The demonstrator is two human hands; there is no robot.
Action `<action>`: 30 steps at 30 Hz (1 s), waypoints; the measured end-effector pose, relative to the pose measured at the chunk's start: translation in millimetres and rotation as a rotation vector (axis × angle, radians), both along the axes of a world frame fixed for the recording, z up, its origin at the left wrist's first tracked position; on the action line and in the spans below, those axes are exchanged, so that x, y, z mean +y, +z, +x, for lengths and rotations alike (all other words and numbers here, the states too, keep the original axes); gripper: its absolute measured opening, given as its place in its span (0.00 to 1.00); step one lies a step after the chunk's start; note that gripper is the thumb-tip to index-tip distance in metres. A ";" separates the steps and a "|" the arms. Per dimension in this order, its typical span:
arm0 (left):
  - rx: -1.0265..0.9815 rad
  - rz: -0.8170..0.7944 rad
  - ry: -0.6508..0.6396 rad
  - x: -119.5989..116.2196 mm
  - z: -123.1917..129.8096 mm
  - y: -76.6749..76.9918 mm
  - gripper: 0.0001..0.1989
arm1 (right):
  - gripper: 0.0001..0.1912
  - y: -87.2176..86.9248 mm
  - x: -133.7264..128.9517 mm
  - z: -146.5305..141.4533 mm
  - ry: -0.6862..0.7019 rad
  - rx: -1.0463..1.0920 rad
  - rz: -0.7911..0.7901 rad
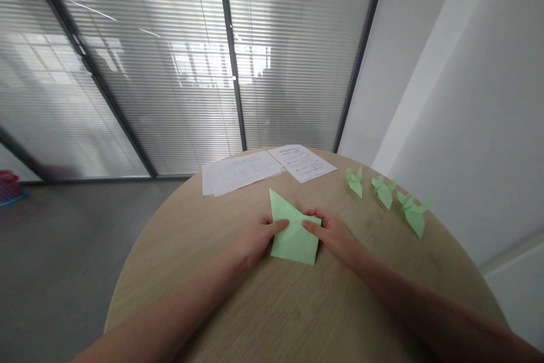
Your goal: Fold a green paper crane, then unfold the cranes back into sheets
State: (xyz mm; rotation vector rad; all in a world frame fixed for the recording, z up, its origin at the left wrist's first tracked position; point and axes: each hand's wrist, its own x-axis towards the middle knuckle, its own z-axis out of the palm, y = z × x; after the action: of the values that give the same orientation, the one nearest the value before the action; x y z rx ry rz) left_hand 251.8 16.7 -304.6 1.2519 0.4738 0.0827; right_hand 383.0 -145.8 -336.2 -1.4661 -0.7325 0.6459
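1. Green paper (295, 244) is in both hands, above the middle of the round worktop (170, 250). It has one tall point at its far left corner and a wide flat part below.
2. The left hand (255, 238) is nearly closed on the paper's left side. Its thumb lies on top, and the other fingers go behind, where I cannot see them well.
3. The right hand (338, 235) is nearly closed on the paper's right side. Its thumb is on top, and some fingers curl behind the edge.
4. Three small green shapes sit in a row near the worktop's far right edge: the far shape (354, 183), the middle shape (385, 193) and the near shape (415, 217). They look all folded, with bits that stick up. The paper in the hands looks only partly folded, big and flat next to them. I cannot tell how many folds it has.
5. I count one green paper, three green shapes and two hands. By the far edge are one printed sheet (306, 165) and, to its left, a white pile (242, 173) of at least two sheets.
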 end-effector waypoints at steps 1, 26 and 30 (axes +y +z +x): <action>-0.014 -0.005 0.045 -0.3 0.8 0.1 0.14 | 0.21 -0.2 0.9 -1.4 -0.009 0.035 0.029; -0.117 0.058 0.082 -11.6 1.5 -11.5 0.22 | 0.15 -5.9 2.3 -14.4 -0.046 -0.190 -0.007; -0.158 0.159 0.030 -13.4 1.5 -9.6 0.21 | 0.15 -7.6 6.5 -13.7 -0.082 -0.171 0.001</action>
State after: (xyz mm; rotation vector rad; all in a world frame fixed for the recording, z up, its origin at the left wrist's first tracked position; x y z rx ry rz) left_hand 253.3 3.3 -314.2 1.3820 0.3543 0.2471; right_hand 369.3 -139.3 -343.8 -1.5557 -0.7996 0.4612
